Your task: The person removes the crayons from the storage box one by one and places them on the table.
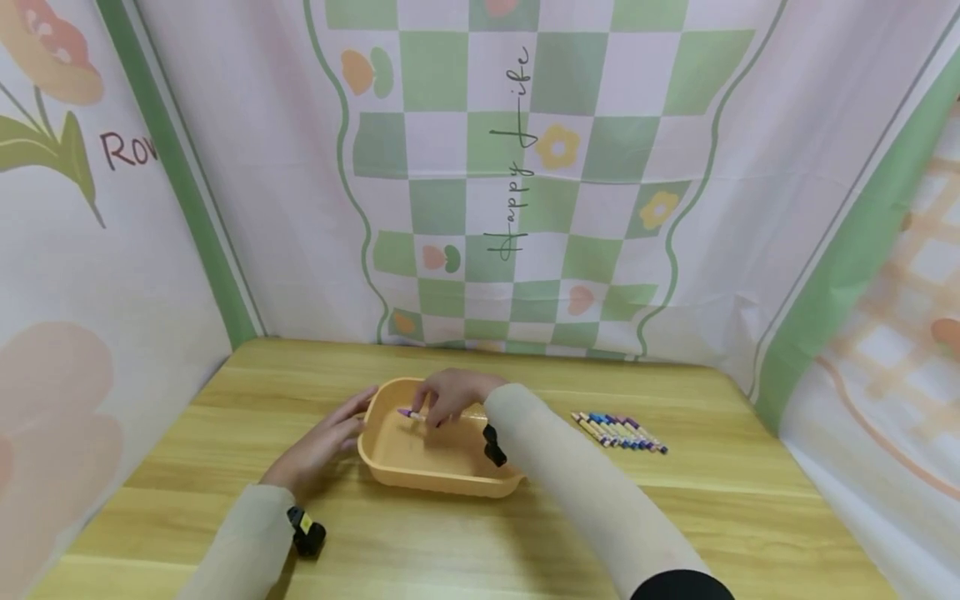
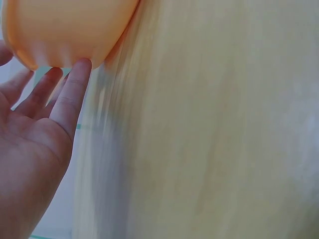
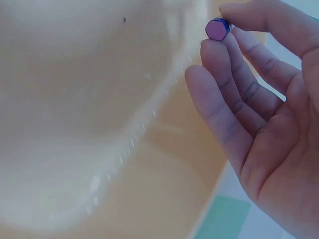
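An orange plastic basin point(image 1: 442, 482) rests on the wooden table. Over its inside, my right hand point(image 1: 456, 394) pinches a purple-tipped crayon point(image 1: 407, 413) between thumb and fingers, the tip pointing left. The right wrist view shows the crayon's six-sided purple end point(image 3: 217, 30) at the fingertips. At the basin's left end is my left hand point(image 1: 326, 446), its fingers extended and the fingertips right at the outer wall, as the left wrist view also shows. To the right of the basin, several crayons point(image 1: 618, 432) with coloured ends lie side by side in a row.
The wooden table point(image 1: 300, 375) reaches back to a printed curtain point(image 1: 502, 192) with green checks. More printed cloth hangs on the left and right sides. My right forearm point(image 1: 585, 492) passes between the basin and the row of crayons.
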`<action>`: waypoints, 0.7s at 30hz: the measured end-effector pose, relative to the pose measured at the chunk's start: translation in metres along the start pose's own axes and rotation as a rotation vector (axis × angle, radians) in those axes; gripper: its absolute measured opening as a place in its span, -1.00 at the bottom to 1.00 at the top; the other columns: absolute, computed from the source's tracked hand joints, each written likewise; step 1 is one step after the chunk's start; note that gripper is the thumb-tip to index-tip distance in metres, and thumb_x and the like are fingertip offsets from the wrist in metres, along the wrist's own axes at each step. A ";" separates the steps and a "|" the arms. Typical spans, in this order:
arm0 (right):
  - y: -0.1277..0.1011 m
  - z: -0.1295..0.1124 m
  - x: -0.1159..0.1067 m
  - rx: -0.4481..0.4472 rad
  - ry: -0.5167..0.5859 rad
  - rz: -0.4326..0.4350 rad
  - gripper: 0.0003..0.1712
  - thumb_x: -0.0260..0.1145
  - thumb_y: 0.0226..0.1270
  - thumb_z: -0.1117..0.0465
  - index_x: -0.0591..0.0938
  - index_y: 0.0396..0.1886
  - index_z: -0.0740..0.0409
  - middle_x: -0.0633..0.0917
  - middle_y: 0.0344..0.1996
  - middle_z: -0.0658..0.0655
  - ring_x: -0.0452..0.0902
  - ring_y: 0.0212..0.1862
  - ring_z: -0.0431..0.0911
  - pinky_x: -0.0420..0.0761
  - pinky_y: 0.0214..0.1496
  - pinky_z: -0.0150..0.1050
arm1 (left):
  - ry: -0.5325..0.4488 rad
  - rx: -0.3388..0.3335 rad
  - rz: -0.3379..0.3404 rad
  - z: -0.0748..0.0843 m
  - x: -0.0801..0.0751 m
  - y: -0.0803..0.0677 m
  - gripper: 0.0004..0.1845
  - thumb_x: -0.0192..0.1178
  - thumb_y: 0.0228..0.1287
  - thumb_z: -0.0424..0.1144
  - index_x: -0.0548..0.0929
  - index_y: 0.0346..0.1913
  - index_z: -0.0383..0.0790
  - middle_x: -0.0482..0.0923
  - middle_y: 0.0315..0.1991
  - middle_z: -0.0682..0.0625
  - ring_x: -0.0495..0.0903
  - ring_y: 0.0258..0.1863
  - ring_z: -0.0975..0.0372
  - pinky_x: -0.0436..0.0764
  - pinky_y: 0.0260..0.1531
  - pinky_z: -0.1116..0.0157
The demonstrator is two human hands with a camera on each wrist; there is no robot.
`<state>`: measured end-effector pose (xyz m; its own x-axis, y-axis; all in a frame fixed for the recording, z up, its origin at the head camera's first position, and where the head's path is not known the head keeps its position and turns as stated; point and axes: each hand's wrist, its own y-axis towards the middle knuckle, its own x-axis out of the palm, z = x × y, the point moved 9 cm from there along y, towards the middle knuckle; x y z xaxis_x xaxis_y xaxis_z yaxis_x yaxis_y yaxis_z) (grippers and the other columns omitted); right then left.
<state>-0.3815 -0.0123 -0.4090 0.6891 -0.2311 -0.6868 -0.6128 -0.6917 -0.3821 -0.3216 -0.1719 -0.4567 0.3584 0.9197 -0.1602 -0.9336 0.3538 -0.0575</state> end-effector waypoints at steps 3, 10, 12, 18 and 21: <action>-0.010 0.001 -0.009 -0.010 -0.016 0.000 -0.73 0.37 0.27 0.31 0.65 -0.04 0.05 0.69 -0.31 0.07 0.67 -0.20 -0.01 0.73 -0.14 -0.11 | -0.002 -0.009 0.014 -0.001 -0.001 0.000 -0.35 -0.06 0.57 -0.17 0.04 0.62 0.07 0.03 0.56 -0.19 0.36 0.35 -0.12 0.31 0.37 -0.09; -0.038 0.009 -0.030 -0.027 -0.091 0.031 -0.72 0.33 0.27 0.32 0.63 -0.02 0.07 0.68 -0.31 0.05 0.64 -0.25 -0.09 0.72 -0.18 -0.15 | 0.021 -0.015 0.031 -0.001 -0.001 0.000 -0.35 -0.03 0.56 -0.13 0.06 0.61 0.11 0.08 0.54 -0.14 0.40 0.33 -0.07 0.33 0.36 -0.08; -0.047 0.015 -0.037 -0.022 -0.099 0.047 -0.73 0.34 0.27 0.30 0.64 -0.02 0.08 0.67 -0.30 0.03 0.62 -0.27 -0.13 0.71 -0.20 -0.18 | 0.014 -0.002 0.027 -0.001 -0.001 0.000 -0.35 -0.03 0.56 -0.15 0.05 0.61 0.08 0.08 0.55 -0.15 0.39 0.34 -0.08 0.33 0.36 -0.07; -0.077 0.037 -0.056 -0.033 -0.094 0.092 -0.73 0.36 0.27 0.25 0.64 -0.03 0.11 0.66 -0.29 0.03 0.59 -0.28 -0.12 0.68 -0.23 -0.22 | 0.005 0.012 0.031 0.000 -0.001 0.001 -0.34 -0.02 0.55 -0.18 0.06 0.61 0.06 0.08 0.55 -0.14 0.35 0.37 -0.08 0.36 0.35 -0.05; -0.093 0.051 -0.062 -0.051 -0.091 0.118 -0.72 0.35 0.27 0.25 0.64 -0.02 0.13 0.66 -0.30 0.03 0.58 -0.28 -0.12 0.65 -0.24 -0.21 | 0.003 0.010 0.029 0.001 0.000 0.001 -0.35 -0.03 0.56 -0.19 0.06 0.61 0.06 0.07 0.55 -0.14 0.33 0.38 -0.08 0.35 0.35 -0.05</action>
<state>-0.3874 0.1010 -0.3621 0.5738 -0.2516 -0.7794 -0.6656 -0.6978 -0.2647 -0.3226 -0.1717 -0.4560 0.3314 0.9290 -0.1650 -0.9434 0.3290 -0.0426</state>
